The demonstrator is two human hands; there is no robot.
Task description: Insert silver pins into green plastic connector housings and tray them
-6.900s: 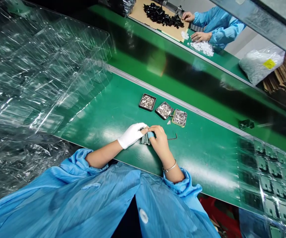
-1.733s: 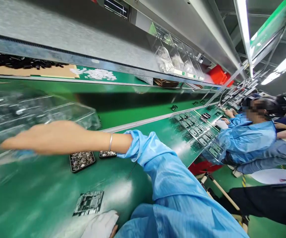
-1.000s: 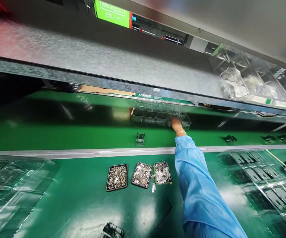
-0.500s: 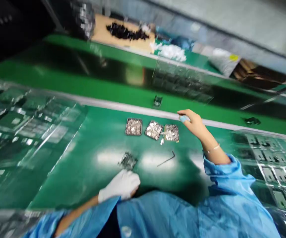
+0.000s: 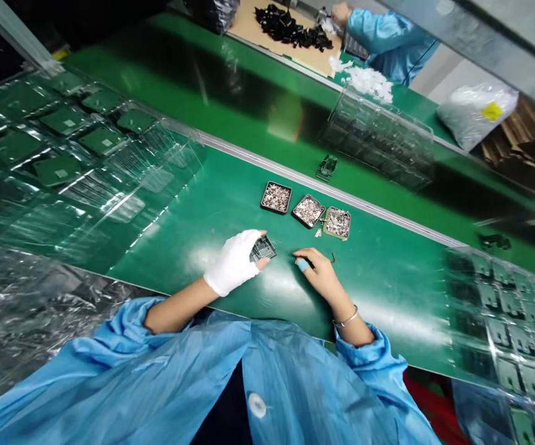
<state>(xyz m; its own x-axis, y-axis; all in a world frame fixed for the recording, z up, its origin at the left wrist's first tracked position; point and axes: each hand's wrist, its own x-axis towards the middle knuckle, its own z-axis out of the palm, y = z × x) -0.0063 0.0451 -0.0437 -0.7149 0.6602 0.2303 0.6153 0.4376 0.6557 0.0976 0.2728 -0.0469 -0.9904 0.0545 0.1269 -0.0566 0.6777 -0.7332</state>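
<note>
My left hand (image 5: 234,262), in a white glove with bare fingertips, grips a small green circuit board (image 5: 263,248) by its edges, thumb below and fingers above. To its right, my right hand (image 5: 318,272) is bare, with a blue wrap on one finger. Its fingers are closed low over the green bench, around a thin dark hex key (image 5: 333,257); only the bent end shows past the knuckles, and the hand hides the rest. Ahead of both hands stand a dark square tray (image 5: 276,198), a second tray (image 5: 308,211) and a third tray (image 5: 338,223), all filled with small metal parts.
Clear plastic trays with green boards (image 5: 58,170) cover the left side; more board trays (image 5: 511,309) lie at the right. Beyond a metal rail (image 5: 258,164), another board (image 5: 326,167) rests on the green strip. A co-worker's blue sleeve (image 5: 378,34) shows at the back.
My left hand has moved forward and taken hold of the circuit board. The right hand has come down from near the rail to the hex key. The view has tilted.
</note>
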